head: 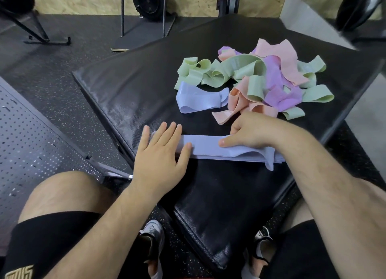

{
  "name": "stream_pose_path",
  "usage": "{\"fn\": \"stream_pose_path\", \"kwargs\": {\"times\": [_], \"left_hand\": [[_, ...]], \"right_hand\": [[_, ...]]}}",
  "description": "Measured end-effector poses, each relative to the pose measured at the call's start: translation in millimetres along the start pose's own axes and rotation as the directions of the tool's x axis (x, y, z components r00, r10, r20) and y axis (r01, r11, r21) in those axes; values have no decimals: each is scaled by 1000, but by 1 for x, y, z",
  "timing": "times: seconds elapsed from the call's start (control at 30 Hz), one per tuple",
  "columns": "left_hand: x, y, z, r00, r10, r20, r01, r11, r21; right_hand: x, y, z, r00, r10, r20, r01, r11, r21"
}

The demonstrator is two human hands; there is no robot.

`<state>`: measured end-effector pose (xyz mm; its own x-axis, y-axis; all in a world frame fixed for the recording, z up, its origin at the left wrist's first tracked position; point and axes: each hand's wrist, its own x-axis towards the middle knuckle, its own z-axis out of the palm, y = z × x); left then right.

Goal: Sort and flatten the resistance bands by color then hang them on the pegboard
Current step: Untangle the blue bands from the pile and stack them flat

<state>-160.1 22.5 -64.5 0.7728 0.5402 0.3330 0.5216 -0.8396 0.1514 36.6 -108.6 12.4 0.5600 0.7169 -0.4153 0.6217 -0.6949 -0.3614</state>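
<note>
Left hand flat on blue bands

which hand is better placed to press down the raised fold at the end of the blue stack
Right, probably. The right hand rests on the blue stack just beside the raised fold; the left hand lies flat on the opposite end, pinning it.

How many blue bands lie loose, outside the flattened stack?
1: the loose blue band lies curled at the left edge of the tangled pile, beyond the blue stack under the left hand and right hand. More may hide in the pile.
</note>
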Motion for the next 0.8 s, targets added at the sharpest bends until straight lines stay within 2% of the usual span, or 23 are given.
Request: {"fn": "stream_pose_path", "kwargs": {"times": [0.1, 0.17, 0.27, 0.43, 0.57, 0.8], "left_hand": [[6, 8, -6, 985, 107, -134, -92, 990, 109], [13, 21, -4, 970, 173, -169, -171, 985, 31], [13, 46, 12, 982, 187, -37, -191, 970, -152], [8, 50, 28, 990, 137, 38, -131, 982, -136], [9, 52, 26, 990, 120, 74, -110, 986, -126], [8, 55, 21, 992, 104, 72, -95, 989, -117]], "right_hand": [[0, -1, 2, 1000, 6, -10, -6, 1000, -1], [-1, -2, 3, 1000, -4, -24, 4, 1000, -7], [-3, -4, 4, 998, -44, -42, 43, 999, -30], [-14, 8, -9, 999, -51, -13, 50, 998, -37], [-26, 28, -22, 998, -18, -63, 20, 999, 25], [-29, 46, -13, 990, 39, -134, -38, 999, 14]]}}
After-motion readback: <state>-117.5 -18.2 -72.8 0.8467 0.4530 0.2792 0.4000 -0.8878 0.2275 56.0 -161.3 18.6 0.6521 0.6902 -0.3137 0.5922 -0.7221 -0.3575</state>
